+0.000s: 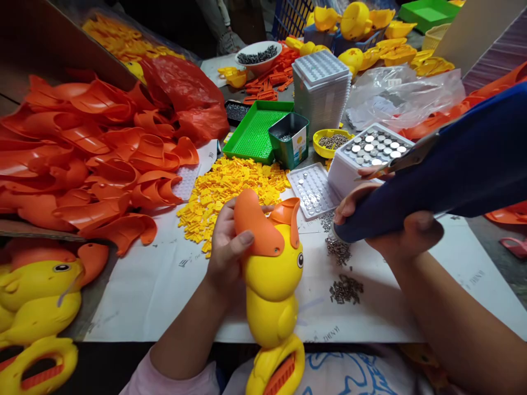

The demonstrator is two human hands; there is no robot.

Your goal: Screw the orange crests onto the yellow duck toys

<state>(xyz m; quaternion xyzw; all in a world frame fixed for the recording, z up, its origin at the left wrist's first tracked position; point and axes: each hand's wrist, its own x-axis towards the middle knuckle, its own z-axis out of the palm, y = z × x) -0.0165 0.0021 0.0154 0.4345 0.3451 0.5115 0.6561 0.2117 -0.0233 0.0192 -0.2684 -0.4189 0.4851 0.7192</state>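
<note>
A yellow toy duck [269, 280] with an orange bill and a looped handle stands tilted before me. My left hand [228, 241] grips its orange bill part, thumb on the front. My right hand [395, 225] wraps round a long dark blue tool [436, 175], which looks like an electric screwdriver; its pale tip points down left, apart from the duck. Under the tip lies a heap of small screws [338, 251], and a second screw pile [346, 289] sits nearer me on the white sheet [164, 285]. No bit is visible at the tip.
Orange bill parts [90, 148] are heaped at left, above another duck [45, 296]. Ahead lie small yellow pieces [230, 192], a green tray [257, 129], a dark tin [290, 140] and a white tray of round metal discs [376, 145]. Stacked trays [321, 93] stand behind.
</note>
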